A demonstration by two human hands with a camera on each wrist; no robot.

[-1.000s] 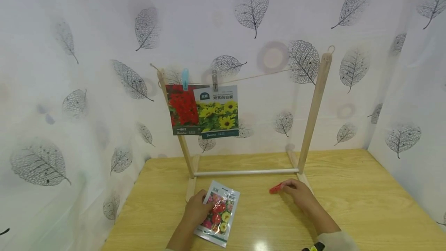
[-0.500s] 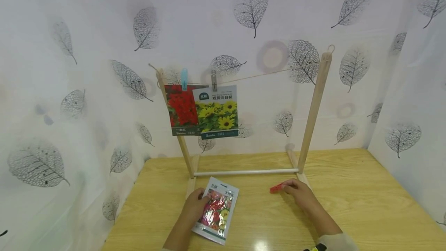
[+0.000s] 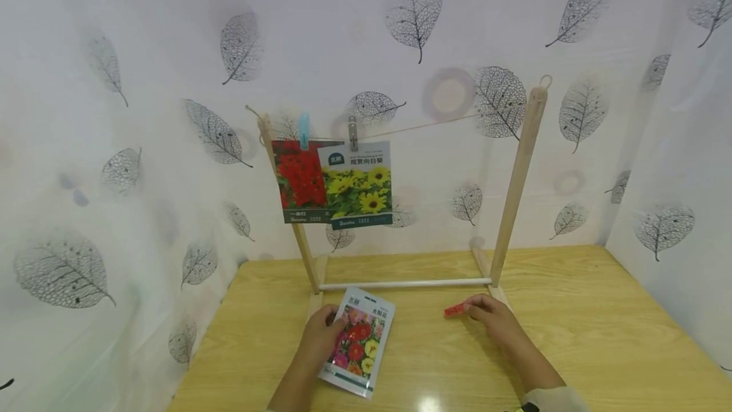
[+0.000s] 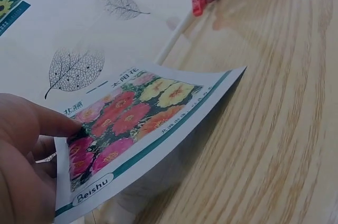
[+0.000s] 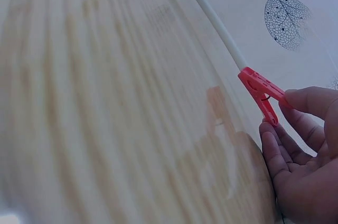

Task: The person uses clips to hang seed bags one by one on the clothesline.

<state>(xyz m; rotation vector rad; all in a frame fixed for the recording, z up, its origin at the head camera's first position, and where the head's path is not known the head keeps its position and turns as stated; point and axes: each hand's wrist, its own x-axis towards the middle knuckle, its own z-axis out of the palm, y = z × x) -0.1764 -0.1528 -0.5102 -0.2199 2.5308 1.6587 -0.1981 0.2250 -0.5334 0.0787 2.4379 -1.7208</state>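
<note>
My left hand (image 3: 321,337) pinches the left edge of a flower seed packet (image 3: 359,342), thumb on its front, with red, pink and yellow blooms printed on it. In the left wrist view that packet (image 4: 132,123) is tilted, its far edge close above the wood. Over to the right, my right hand (image 3: 496,320) holds a red clothespin (image 3: 454,310) by its handle ends between thumb and fingers. The right wrist view shows this clothespin (image 5: 260,94) just above the tabletop, gripping nothing.
Behind the hands stands a wooden frame (image 3: 517,186) with a string (image 3: 423,126) and a white bottom bar (image 3: 406,283). A blue clothespin (image 3: 304,132) holds a red-flower packet (image 3: 300,177); a grey one (image 3: 352,133) holds a sunflower packet (image 3: 360,189). Leaf-print sheeting (image 3: 354,18) surrounds the table (image 3: 572,323).
The left hand and its seed packet have shifted slightly away from me, toward the frame. The right hand stays almost in place with the red clothespin, which has turned a little.
</note>
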